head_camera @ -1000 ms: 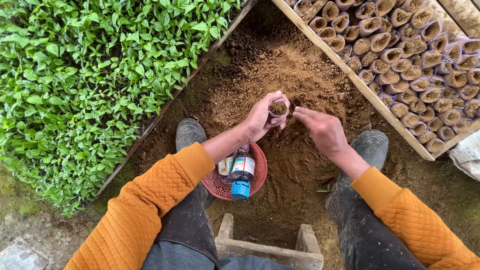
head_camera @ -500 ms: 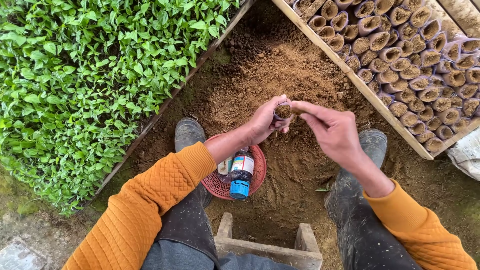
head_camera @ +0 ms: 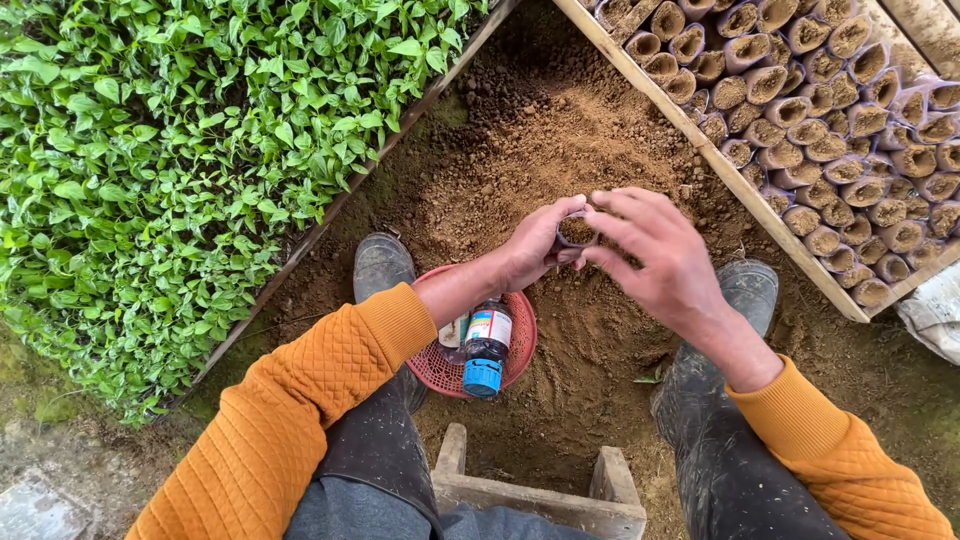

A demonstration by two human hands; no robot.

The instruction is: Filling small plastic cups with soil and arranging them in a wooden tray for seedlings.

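My left hand [head_camera: 532,245] holds a small soil-filled nursery bag [head_camera: 576,232] upright above a heap of loose brown soil [head_camera: 560,130]. My right hand [head_camera: 655,255] is over the bag's right side, its fingertips touching the rim and the soil at the top. Both arms wear orange quilted sleeves. Below my left wrist a red mesh basket [head_camera: 437,368] sits on the ground with a dark bottle with a blue cap [head_camera: 486,345] lying in it.
A bed of green seedlings [head_camera: 170,150] fills the left behind a wooden edge board. At upper right a wooden-framed bed [head_camera: 700,150] holds several rows of filled bags [head_camera: 840,130]. My muddy boots [head_camera: 380,265] flank the basket; a wooden stool [head_camera: 530,495] is under me.
My right hand has moved up and left from beside the bag onto its top. My left hand has stayed put, still gripping the bag.
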